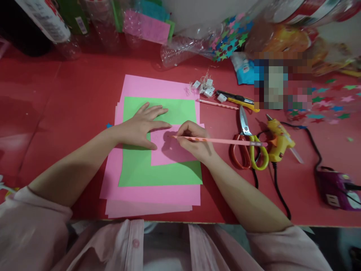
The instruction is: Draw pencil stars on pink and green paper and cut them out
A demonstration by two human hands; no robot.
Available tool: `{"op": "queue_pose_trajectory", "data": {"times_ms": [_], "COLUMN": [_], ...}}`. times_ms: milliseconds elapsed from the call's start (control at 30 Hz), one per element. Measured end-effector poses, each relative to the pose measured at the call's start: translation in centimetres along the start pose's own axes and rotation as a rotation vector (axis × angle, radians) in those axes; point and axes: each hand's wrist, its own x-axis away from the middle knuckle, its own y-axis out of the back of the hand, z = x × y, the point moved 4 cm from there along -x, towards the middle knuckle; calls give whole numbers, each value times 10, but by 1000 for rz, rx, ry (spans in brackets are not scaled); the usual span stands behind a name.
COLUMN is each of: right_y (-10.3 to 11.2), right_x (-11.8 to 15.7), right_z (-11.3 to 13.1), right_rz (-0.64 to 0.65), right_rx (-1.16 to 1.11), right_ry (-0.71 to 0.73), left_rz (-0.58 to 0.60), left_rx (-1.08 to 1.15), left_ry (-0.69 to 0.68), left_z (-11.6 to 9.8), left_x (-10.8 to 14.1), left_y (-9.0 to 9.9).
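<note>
Pink pencil (pixel 220 141), bottle label (pixel 50 20) illegible

Scissors (pixel 246 130) between paper stack (pixel 138 173) and glue gun (pixel 279 140)

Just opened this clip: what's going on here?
A person's right hand holds a pink pencil, its point at a small pink sheet; whether it touches is too fine to tell. The left hand is spread over the green sheet beneath, its thumb reaching onto the small pink one. Larger pink paper lies under both sheets. Scissors and a yellow glue gun lie to the right, neither in a hand.
</note>
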Motion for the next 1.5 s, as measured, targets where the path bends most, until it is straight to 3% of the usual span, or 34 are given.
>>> {"op": "queue_pose_trajectory", "data": {"times_ms": [233,633,967,1500], "right_y": [-10,-10,-10,-10], "right_x": [2,0,0,0], "right_z": [3,2,1,2], "right_rz": [30,126,1,-16], "right_rx": [126,138,123,136], "right_ry": [75,50,87,50], "left_rz": [-54,-58,-58,-50], "left_rx": [27,18,9,16], "left_ry": [-9,-7,-5,-5], "left_z": [-2,-1,-1,-1], "left_x": [0,0,0,0], "left_y": [0,-1,0,0]}}
